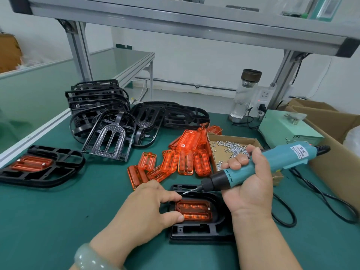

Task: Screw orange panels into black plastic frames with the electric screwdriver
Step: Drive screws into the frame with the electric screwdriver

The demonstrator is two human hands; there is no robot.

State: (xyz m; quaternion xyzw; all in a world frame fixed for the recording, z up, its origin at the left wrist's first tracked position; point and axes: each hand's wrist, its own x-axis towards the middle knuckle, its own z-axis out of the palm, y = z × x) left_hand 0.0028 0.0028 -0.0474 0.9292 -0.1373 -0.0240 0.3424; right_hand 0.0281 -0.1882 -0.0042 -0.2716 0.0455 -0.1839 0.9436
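A black plastic frame lies near the front of the green mat with an orange panel seated in it; one silver screw head shows at the panel's right end. My left hand rests on the frame's left side, thumb and forefinger touching the panel's left edge. My right hand grips the teal electric screwdriver, tilted down to the left. A screw sits on its bit tip, just above the frame's upper left corner beside my forefinger.
Loose orange panels lie behind the frame, next to a cardboard tray of screws. Empty black frames pile up at the back left. A finished frame lies far left. The power cable, a supply box and a carton are on the right.
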